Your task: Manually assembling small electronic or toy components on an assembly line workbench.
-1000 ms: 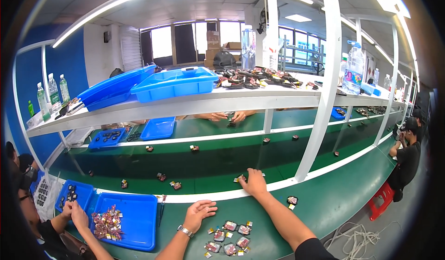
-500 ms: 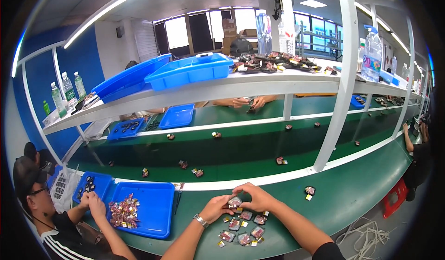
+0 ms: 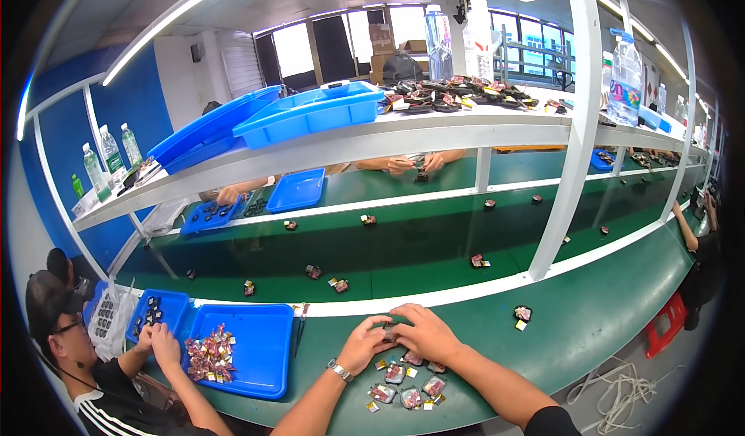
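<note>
Both my hands meet above the green work surface [image 3: 326,405], closed around one small electronic unit [image 3: 390,332] in a dark and clear case. My left hand [image 3: 366,344], with a metal watch on its wrist, grips it from the left. My right hand [image 3: 425,333] covers it from the right, its fingers bent over the top, so most of the unit is hidden. Just below my hands lie several similar units [image 3: 410,397], clear-cased with reddish wiring and yellow-white tabs. Another such unit [image 3: 523,313] lies apart to the right.
At left, a blue tray [image 3: 268,343] holds a heap of reddish wired parts; tweezers [image 3: 299,331] lie beside it. A co-worker [image 3: 66,343] handles parts by a smaller blue tray [image 3: 180,302]. Beyond a white rail, units sit on a green belt [image 3: 419,281]. A white post [image 3: 570,141] supports a shelf.
My right hand has closed further over the unit, which now shows less. Units on the belt have shifted slightly right. Across the belt, another person's hand has come over a far blue tray.
</note>
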`<action>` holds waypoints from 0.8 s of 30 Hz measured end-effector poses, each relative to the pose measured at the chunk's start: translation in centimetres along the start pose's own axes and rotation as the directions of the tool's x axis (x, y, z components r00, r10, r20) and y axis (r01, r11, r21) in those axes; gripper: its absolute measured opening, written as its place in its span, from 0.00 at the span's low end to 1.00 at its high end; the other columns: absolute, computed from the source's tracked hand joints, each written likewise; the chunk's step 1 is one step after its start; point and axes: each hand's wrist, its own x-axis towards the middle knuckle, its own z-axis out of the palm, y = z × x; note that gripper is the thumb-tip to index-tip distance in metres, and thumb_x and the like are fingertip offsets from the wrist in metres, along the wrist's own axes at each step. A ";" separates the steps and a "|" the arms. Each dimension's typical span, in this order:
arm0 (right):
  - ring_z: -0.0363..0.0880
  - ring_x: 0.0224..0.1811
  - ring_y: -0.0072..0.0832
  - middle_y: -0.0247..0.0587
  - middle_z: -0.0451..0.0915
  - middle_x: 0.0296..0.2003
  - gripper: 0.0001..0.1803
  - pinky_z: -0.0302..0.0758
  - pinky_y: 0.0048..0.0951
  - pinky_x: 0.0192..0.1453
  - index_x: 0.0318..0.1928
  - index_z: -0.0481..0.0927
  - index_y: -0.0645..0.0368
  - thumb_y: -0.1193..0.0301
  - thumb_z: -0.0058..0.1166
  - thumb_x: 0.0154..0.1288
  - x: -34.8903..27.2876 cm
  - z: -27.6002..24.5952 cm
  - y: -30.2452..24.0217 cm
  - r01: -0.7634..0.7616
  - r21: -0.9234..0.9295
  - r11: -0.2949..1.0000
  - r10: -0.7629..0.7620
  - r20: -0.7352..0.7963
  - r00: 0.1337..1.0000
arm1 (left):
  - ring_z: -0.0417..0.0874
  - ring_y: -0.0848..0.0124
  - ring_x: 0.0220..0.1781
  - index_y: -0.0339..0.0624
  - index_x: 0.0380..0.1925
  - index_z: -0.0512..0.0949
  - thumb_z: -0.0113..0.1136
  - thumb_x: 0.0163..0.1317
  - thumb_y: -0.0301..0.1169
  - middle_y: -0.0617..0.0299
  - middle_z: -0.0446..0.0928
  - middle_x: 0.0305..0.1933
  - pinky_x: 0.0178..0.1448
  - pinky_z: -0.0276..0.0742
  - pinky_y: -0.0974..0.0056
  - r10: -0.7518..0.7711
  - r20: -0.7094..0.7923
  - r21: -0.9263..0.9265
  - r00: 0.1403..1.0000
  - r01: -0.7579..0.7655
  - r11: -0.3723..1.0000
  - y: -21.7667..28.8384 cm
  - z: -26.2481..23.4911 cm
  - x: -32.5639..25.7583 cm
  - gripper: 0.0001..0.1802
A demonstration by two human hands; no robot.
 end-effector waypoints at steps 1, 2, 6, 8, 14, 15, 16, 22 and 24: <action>0.69 0.58 0.43 0.43 0.73 0.53 0.13 0.69 0.41 0.62 0.41 0.81 0.56 0.71 0.62 0.53 -0.1 0.0 0.1 0.007 -0.006 1.000 -0.006 0.031 1.000 | 0.79 0.67 0.53 0.38 0.57 0.68 0.45 0.70 0.24 0.54 0.76 0.51 0.61 0.76 0.60 0.037 0.011 0.084 0.999 -0.038 0.996 -0.1 0.0 0.1 0.16; 0.69 0.58 0.43 0.43 0.73 0.53 0.13 0.69 0.41 0.62 0.41 0.81 0.56 0.71 0.62 0.53 -0.1 0.1 0.2 0.004 -0.005 1.000 -0.004 0.029 1.000 | 0.79 0.67 0.53 0.39 0.55 0.68 0.47 0.69 0.23 0.55 0.76 0.51 0.61 0.75 0.58 0.072 0.026 0.166 0.997 -0.076 0.983 -0.2 -0.1 0.1 0.15; 0.68 0.60 0.43 0.43 0.72 0.55 0.12 0.68 0.42 0.63 0.40 0.80 0.57 0.71 0.62 0.53 -0.2 0.0 0.3 -0.006 0.081 0.997 0.002 0.050 0.999 | 0.79 0.68 0.54 0.39 0.56 0.68 0.47 0.68 0.21 0.55 0.76 0.53 0.61 0.75 0.59 0.114 0.043 0.295 0.993 -0.122 0.948 -0.3 -0.5 0.3 0.16; 0.67 0.61 0.43 0.43 0.72 0.55 0.12 0.68 0.42 0.63 0.40 0.80 0.57 0.71 0.62 0.53 -0.2 0.2 0.3 -0.001 0.092 0.996 -0.003 0.050 0.999 | 0.78 0.68 0.55 0.39 0.56 0.68 0.48 0.68 0.20 0.54 0.76 0.55 0.61 0.75 0.59 0.066 0.037 0.166 0.997 -0.072 0.983 -0.1 -0.3 0.1 0.17; 0.68 0.60 0.42 0.43 0.73 0.54 0.08 0.68 0.40 0.63 0.38 0.83 0.57 0.72 0.61 0.55 -0.4 0.9 0.3 -0.048 0.172 0.984 0.045 0.020 0.999 | 0.77 0.66 0.58 0.38 0.60 0.66 0.51 0.67 0.22 0.53 0.75 0.56 0.63 0.75 0.58 0.000 0.070 0.031 0.998 -0.003 1.000 0.6 0.3 0.0 0.21; 0.69 0.60 0.42 0.43 0.74 0.54 0.07 0.68 0.40 0.63 0.36 0.83 0.57 0.72 0.60 0.55 -0.3 0.8 0.0 -0.099 0.212 0.972 0.101 0.004 0.995 | 0.77 0.66 0.58 0.38 0.60 0.66 0.51 0.67 0.22 0.53 0.75 0.56 0.63 0.75 0.58 0.002 0.068 0.032 0.998 -0.004 0.999 0.6 0.2 -0.1 0.21; 0.69 0.60 0.42 0.43 0.75 0.53 0.07 0.68 0.40 0.63 0.35 0.84 0.57 0.72 0.60 0.56 -0.3 0.7 -0.3 -0.149 0.252 0.956 0.157 -0.010 0.988 | 0.77 0.66 0.59 0.38 0.60 0.65 0.51 0.66 0.21 0.53 0.75 0.56 0.63 0.74 0.58 0.002 0.111 0.024 0.994 -0.005 1.000 0.6 -0.2 -0.1 0.22; 0.69 0.60 0.41 0.43 0.76 0.53 0.07 0.68 0.39 0.63 0.35 0.84 0.58 0.70 0.59 0.56 -0.7 1.1 -0.6 -0.262 0.306 0.915 0.273 0.008 0.962 | 0.76 0.66 0.59 0.38 0.61 0.64 0.51 0.65 0.19 0.54 0.74 0.56 0.64 0.74 0.60 0.011 0.194 0.083 0.981 -0.027 0.996 0.3 -0.4 -0.1 0.23; 0.69 0.60 0.41 0.43 0.76 0.53 0.07 0.68 0.38 0.63 0.35 0.84 0.58 0.70 0.58 0.57 -0.8 0.8 -0.5 -0.265 0.303 0.915 0.274 0.014 0.962 | 0.76 0.66 0.59 0.38 0.60 0.64 0.51 0.66 0.19 0.54 0.74 0.56 0.64 0.74 0.60 -0.013 0.185 0.091 0.983 -0.004 0.996 0.2 -0.4 0.0 0.23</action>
